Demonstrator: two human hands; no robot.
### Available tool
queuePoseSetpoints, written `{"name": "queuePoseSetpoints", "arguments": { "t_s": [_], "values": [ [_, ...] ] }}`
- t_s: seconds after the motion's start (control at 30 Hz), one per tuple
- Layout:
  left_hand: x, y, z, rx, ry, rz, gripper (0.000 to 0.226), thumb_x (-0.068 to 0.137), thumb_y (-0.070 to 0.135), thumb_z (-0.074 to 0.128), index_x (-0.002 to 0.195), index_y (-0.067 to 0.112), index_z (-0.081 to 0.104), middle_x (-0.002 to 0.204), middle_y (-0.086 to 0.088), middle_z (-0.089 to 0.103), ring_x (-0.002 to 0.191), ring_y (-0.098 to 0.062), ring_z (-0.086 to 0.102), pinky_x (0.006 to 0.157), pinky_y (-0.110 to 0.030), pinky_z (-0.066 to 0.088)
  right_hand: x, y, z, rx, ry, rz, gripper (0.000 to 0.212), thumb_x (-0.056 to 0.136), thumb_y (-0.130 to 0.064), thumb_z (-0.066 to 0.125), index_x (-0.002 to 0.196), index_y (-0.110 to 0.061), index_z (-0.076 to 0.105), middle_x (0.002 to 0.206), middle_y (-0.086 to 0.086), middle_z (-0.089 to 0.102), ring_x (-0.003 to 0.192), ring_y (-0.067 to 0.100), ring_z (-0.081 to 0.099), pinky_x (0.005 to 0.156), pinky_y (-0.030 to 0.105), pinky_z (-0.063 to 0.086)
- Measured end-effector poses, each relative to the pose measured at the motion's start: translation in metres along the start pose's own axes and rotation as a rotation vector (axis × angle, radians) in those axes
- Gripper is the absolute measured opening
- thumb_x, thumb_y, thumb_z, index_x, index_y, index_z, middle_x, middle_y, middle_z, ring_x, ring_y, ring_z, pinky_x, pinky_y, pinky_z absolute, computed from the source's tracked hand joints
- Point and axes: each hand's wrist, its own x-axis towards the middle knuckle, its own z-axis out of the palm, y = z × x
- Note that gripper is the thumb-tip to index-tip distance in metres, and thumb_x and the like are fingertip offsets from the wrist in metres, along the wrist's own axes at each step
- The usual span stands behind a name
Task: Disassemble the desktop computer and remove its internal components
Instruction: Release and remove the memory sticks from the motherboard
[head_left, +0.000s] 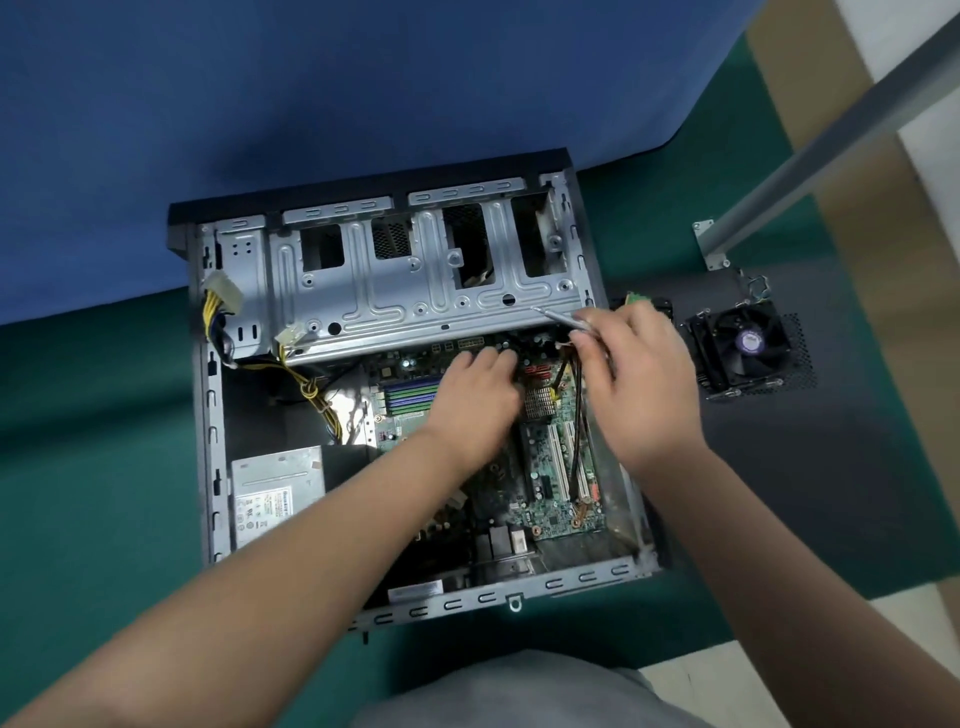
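The opened desktop case (208, 415) lies flat on the floor with its side off. Inside it sit a green motherboard (550, 467), a grey power supply (275, 493) at the near left, and a bare metal drive cage (415, 280) at the far side. My left hand (478, 389) rests fingers-down on the middle of the motherboard, its fingertips among the connectors at the far edge. My right hand (639, 374) grips a thin metal tool (561, 318) whose tip points left over the drive cage edge. Red and black cables (566, 374) run beneath that hand.
A removed heatsink with its black fan (743, 348) sits on a dark case panel (810, 467) to the right. A small green part (636, 299) lies behind my right hand. Loose yellow power cables (311, 384) with white plugs hang at the left. A grey metal leg (831, 150) slants at top right.
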Motion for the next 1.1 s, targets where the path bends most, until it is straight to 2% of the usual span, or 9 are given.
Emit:
{"name": "queuePoseSetpoints", "arguments": {
  "t_s": [0.1,0.27,0.43,0.57,0.73,1.1],
  "values": [
    [0.02,0.004,0.004,0.141,-0.125,0.122,0.024,0.08,0.01,0.057,0.101,0.012,0.068,0.121,-0.011,0.047,0.109,-0.03,0.042,0.087,-0.038,0.034,0.003,0.003,0.012,-0.065,-0.02,0.021,0.025,0.095,-0.02,0.054,0.114,-0.008,0.065,0.095,0.011,0.053,0.087,0.028,0.05,0.078,0.038,0.04],
    [0.03,0.009,0.013,0.239,-0.183,0.189,0.023,0.084,0.01,0.054,0.102,0.013,0.067,0.119,-0.011,0.049,0.106,-0.029,0.043,0.081,-0.037,0.034,0.003,0.005,0.019,-0.061,0.01,0.005,0.022,0.094,-0.019,0.056,0.112,-0.009,0.065,0.094,0.011,0.053,0.085,0.027,0.051,0.074,0.038,0.043],
    [0.038,0.01,0.015,0.281,-0.19,0.23,0.023,0.084,0.007,0.053,0.102,0.013,0.066,0.11,-0.009,0.052,0.101,-0.029,0.046,0.073,-0.035,0.03,0.004,0.005,0.02,-0.05,0.003,-0.004,0.023,0.093,-0.017,0.057,0.112,-0.007,0.065,0.094,0.013,0.054,0.085,0.028,0.053,0.072,0.039,0.045],
    [0.041,0.013,0.016,0.376,-0.197,0.334,0.023,0.088,0.009,0.051,0.105,0.013,0.066,0.107,-0.008,0.057,0.097,-0.027,0.048,0.078,-0.036,0.035,0.004,0.006,0.02,-0.038,-0.001,0.001,0.023,0.094,-0.017,0.057,0.112,-0.006,0.065,0.094,0.012,0.054,0.086,0.028,0.053,0.072,0.038,0.044],
    [0.044,0.012,0.016,0.506,-0.183,0.494,0.022,0.092,0.014,0.05,0.107,0.016,0.065,0.102,-0.005,0.06,0.094,-0.025,0.05,0.079,-0.036,0.034,0.005,0.005,0.019,-0.032,-0.005,0.012,0.023,0.094,-0.017,0.056,0.113,-0.007,0.065,0.094,0.011,0.054,0.087,0.026,0.052,0.073,0.037,0.045],
    [0.041,0.006,0.028,0.568,-0.107,0.56,0.019,0.092,0.021,0.051,0.094,0.016,0.07,0.094,-0.003,0.061,0.086,-0.022,0.049,0.073,-0.035,0.032,0.005,0.006,0.02,-0.037,-0.017,0.027,0.024,0.095,-0.019,0.054,0.114,-0.008,0.064,0.096,0.01,0.053,0.089,0.025,0.05,0.073,0.036,0.043]
  ]
}}
